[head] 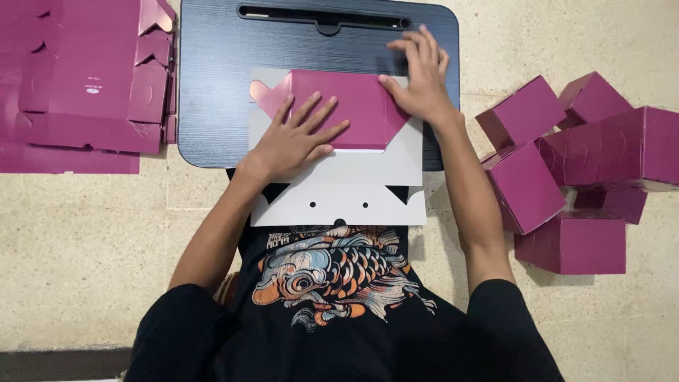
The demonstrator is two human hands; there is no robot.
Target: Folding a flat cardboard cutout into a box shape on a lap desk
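Note:
A flat cardboard box blank (pixel 353 185), white inside and magenta outside, lies across a dark lap tray (pixel 212 78). Its top panel (pixel 357 102) is folded over, magenta side up. My left hand (pixel 293 138) lies flat on the folded panel with fingers spread. My right hand (pixel 421 74) presses down on the panel's right corner, fingers resting on the tray. Neither hand grips anything.
A stack of flat magenta box blanks (pixel 78 85) lies on the floor at the left. Several folded magenta boxes (pixel 580 163) are piled on the floor at the right. The tray has a long slot (pixel 322 14) along its far edge.

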